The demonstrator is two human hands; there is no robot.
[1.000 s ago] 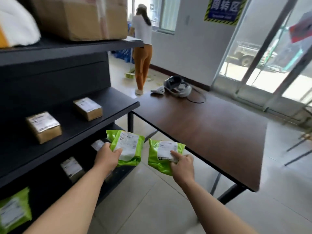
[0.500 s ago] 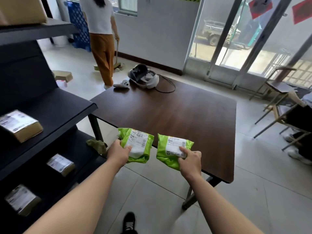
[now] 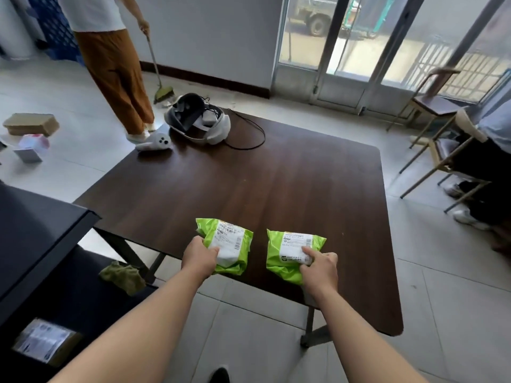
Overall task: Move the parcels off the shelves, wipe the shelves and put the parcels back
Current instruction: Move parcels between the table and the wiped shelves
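My left hand [image 3: 199, 258] grips a green parcel bag with a white label [image 3: 229, 244]. My right hand [image 3: 320, 268] grips a second green parcel bag [image 3: 290, 251]. Both bags are over the near edge of the dark wooden table [image 3: 249, 183]; whether they rest on it I cannot tell. The black shelves [image 3: 33, 233] stand at the left. A brown box parcel with a label [image 3: 44, 344] lies on the lower shelf. An olive cloth [image 3: 123, 276] lies on that lower shelf, near the table leg.
A white headset [image 3: 197, 120] with a cable and a white controller [image 3: 154, 142] lie at the table's far left. A person with a broom [image 3: 110, 51] stands beyond it. Boxes [image 3: 30, 124] lie on the floor left. Chairs [image 3: 434, 106] and a seated person are at the right.
I have turned from the shelves to the table. Both hands carried the green bags forward, from beside the shelf to above the table's near edge.
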